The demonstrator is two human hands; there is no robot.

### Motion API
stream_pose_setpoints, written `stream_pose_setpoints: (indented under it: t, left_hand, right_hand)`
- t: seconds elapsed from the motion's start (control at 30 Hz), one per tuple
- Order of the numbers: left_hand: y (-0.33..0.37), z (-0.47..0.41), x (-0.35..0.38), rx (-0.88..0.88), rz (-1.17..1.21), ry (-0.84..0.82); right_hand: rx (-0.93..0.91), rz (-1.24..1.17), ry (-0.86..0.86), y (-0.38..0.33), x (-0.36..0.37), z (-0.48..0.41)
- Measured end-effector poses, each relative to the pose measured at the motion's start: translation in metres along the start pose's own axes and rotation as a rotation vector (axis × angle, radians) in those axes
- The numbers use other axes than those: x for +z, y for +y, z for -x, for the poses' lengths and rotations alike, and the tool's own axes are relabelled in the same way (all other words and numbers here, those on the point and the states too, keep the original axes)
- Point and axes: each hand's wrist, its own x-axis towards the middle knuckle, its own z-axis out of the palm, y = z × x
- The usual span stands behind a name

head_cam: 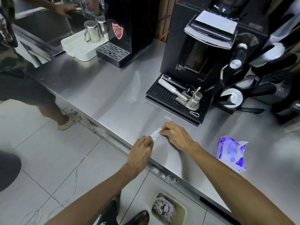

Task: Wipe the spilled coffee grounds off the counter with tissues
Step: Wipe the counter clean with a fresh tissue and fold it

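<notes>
left hand (142,148): bare forearm reaching in from lower left, palm down at the near edge of the bench, fingers pinched on the lower end of the tissue.
right hand (174,135): forearm crossing in from lower right, wrist low over the bench, knuckles raised, fingers pinched on the upper end of the same tissue.
tissue: small crumpled white paper tissue (155,133), twisted into a thin wad, stretched between the two hands, just above or touching the bench near its front edge; a few dark flecks on it.
bench: brushed stainless-steel bench (113,88), smooth, reflective, streaky glare; whether grounds lie on it cannot be told.
tissue pack: soft purple-and-white plastic tissue pack (230,152), torn open at the top with a white sheet poking out, lying on the bench to the right of the right hand, apart from it.
grinder: black boxy coffee grinder with chrome trim (203,46), behind the hands, perforated black drip tray in front.
portafilter: silver metal portafilter with black handle (178,92), lying on that tray.
water dispenser: black dispenser with red shield sticker (120,30), far left of the bench, slotted tray below.
cups: two polished steel cups (93,31) in a white plastic tray.
bin: pale green plastic bin (168,208) on the tiled floor below the bench, crumpled tissues inside.
other person: stands at left, one hand extended toward the back of the bench.
</notes>
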Motion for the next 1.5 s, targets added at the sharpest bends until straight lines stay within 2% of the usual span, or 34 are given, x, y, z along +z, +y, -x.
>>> stream_pose_setpoints:
  t: [0.3, 0.63, 0.77, 0.9, 1.03, 1.13, 1.2, 1.3, 1.43, 1.5]
  left_hand:
    - [0.031, 0.002, -0.006, 0.042, 0.055, -0.011]
    - [0.063, -0.003, -0.008, 0.097, 0.272, -0.045]
    - [0.06, -0.004, -0.001, 0.046, 0.405, -0.046]
    - [0.052, -0.013, -0.001, -0.038, 0.503, -0.163]
    - [0.046, -0.021, -0.005, 0.046, 0.484, -0.232]
    - [0.041, -0.025, -0.01, 0.158, 0.353, -0.192]
    - [0.038, -0.028, -0.008, 0.188, 0.353, -0.188]
    - [0.031, -0.033, -0.009, 0.206, 0.496, -0.094]
    - [0.02, -0.042, -0.01, 0.466, 0.333, 0.097]
    - [0.016, -0.045, -0.006, 0.481, 0.335, 0.109]
  right_hand:
    - [0.051, 0.068, 0.027, 0.009, -0.003, 0.041]
    - [0.362, -0.052, -0.029, -0.02, 0.002, 0.106]
    - [0.502, -0.177, -0.077, -0.036, 0.007, 0.107]
    - [0.63, -0.316, 0.039, -0.045, 0.006, 0.101]
    - [0.82, -0.494, 0.154, -0.049, 0.005, 0.092]
    - [0.894, -0.597, 0.204, -0.049, 0.005, 0.088]
    - [0.91, -0.639, 0.213, -0.05, 0.004, 0.086]
    - [0.938, -0.627, 0.226, -0.05, 0.003, 0.084]
    - [0.887, -0.568, 0.198, -0.051, 0.002, 0.082]
    - [0.844, -0.539, 0.182, -0.052, 0.003, 0.082]
